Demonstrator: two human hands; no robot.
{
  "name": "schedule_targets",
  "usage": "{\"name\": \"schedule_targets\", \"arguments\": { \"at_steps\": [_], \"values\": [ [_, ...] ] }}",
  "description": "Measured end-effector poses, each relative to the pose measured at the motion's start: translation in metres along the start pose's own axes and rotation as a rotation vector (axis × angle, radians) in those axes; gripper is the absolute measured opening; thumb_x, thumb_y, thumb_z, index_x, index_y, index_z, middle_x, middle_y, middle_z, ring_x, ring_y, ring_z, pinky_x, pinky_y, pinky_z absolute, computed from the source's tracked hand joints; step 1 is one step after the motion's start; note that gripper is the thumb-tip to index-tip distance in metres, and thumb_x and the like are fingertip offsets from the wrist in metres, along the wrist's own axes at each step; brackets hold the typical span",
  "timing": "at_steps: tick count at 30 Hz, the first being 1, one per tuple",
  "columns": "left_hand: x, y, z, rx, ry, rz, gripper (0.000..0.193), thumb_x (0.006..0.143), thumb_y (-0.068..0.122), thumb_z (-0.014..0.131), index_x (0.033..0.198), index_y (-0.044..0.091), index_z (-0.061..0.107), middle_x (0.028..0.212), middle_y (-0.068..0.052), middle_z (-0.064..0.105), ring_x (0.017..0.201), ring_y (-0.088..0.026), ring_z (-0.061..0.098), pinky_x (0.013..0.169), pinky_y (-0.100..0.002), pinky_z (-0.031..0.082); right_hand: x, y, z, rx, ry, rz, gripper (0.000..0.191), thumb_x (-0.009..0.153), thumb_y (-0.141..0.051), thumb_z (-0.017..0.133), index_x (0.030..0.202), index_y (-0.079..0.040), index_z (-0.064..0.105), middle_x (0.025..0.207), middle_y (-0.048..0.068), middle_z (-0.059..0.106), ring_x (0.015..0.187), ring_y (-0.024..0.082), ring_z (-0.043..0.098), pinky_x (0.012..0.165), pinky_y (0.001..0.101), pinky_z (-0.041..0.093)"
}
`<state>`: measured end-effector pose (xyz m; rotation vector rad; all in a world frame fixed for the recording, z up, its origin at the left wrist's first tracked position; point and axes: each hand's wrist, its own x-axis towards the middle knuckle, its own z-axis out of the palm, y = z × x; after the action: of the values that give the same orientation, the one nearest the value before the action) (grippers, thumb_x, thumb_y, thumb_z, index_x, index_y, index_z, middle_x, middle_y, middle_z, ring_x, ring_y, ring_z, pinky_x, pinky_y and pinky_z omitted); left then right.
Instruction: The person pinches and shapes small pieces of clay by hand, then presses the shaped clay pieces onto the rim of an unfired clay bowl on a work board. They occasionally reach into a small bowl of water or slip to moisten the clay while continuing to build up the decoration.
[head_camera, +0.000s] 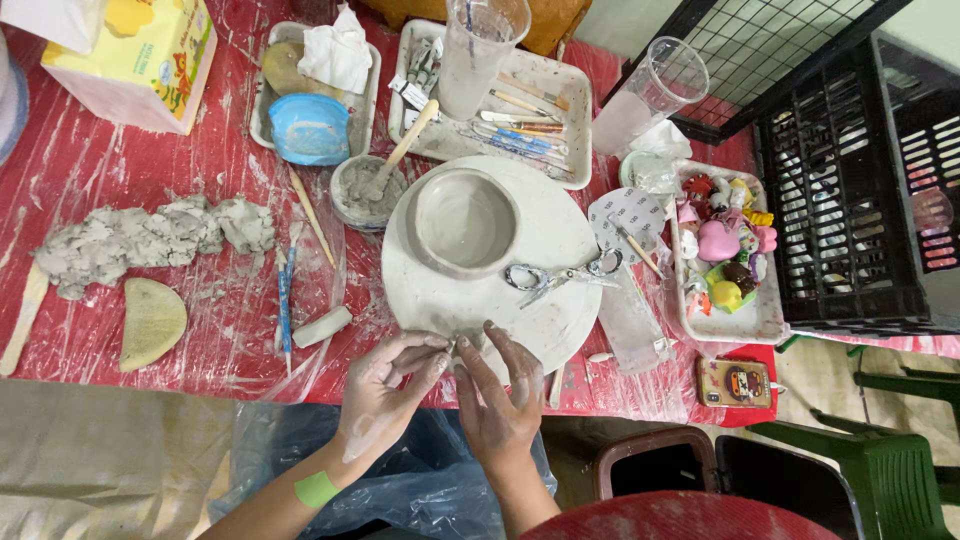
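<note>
My left hand (385, 385) and my right hand (500, 395), both smeared with grey clay, meet at the near edge of a round white turntable (555, 310). Their fingertips pinch a small bit of grey clay (458, 345) between them. On the turntable sits a grey clay bowl (465, 220), upright and open. Scissors (560, 275) lie on the turntable just right of the bowl. A green band is on my left wrist.
A lump of raw clay (150, 240) and a half-round sponge (150, 322) lie left on the red plastic-covered table (80, 160). Trays with tools (520, 120), a slip cup with stick (368, 190), plastic cups, a tray of small figurines (725, 255) and a black crate (860, 190) stand behind and right.
</note>
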<state>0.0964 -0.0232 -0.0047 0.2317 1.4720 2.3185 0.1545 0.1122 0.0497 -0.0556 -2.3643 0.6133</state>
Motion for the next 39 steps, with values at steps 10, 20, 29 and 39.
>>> {"name": "schedule_targets", "arguments": {
  "at_steps": [10, 20, 29, 39],
  "values": [
    [0.000, 0.010, 0.005, -0.054, -0.001, -0.008, 0.026, 0.096, -0.003, 0.065, 0.122, -0.004, 0.060, 0.117, -0.014, 0.071, 0.112, -0.017, 0.070, 0.098, -0.030, 0.056, -0.005, 0.012, 0.002, 0.227, 0.069, 0.122, 0.025, 0.079, -0.008, 0.084, 0.101, -0.009, 0.072, 0.124, 0.013, 0.068, 0.110, 0.029, 0.069, 0.094, 0.0376, 0.056],
    [-0.002, 0.018, 0.001, 0.189, -0.042, -0.001, 0.029, 0.096, 0.005, 0.066, 0.123, -0.003, 0.066, 0.122, -0.011, 0.074, 0.112, -0.016, 0.072, 0.099, -0.030, 0.057, 0.008, 0.021, -0.009, 0.466, -0.119, 0.261, 0.015, 0.085, -0.005, 0.078, 0.099, -0.003, 0.073, 0.117, 0.014, 0.075, 0.115, 0.027, 0.071, 0.100, 0.0390, 0.054],
    [0.000, 0.018, -0.003, 0.152, -0.113, -0.031, 0.027, 0.093, 0.002, 0.070, 0.119, -0.005, 0.071, 0.116, -0.011, 0.076, 0.103, -0.014, 0.073, 0.093, -0.029, 0.059, 0.023, 0.025, -0.022, 0.483, -0.237, 0.230, 0.015, 0.083, -0.004, 0.080, 0.097, -0.005, 0.076, 0.111, 0.011, 0.077, 0.107, 0.023, 0.074, 0.093, 0.0351, 0.058],
    [0.003, 0.042, 0.003, 0.415, -0.101, 0.092, 0.019, 0.089, 0.005, 0.075, 0.106, -0.002, 0.078, 0.106, -0.009, 0.082, 0.097, -0.013, 0.077, 0.088, -0.027, 0.060, 0.032, 0.017, -0.029, 0.144, -0.172, -0.099, 0.022, 0.075, -0.011, 0.086, 0.094, -0.016, 0.076, 0.109, 0.001, 0.074, 0.103, 0.023, 0.070, 0.085, 0.0363, 0.055]
  ]
}}
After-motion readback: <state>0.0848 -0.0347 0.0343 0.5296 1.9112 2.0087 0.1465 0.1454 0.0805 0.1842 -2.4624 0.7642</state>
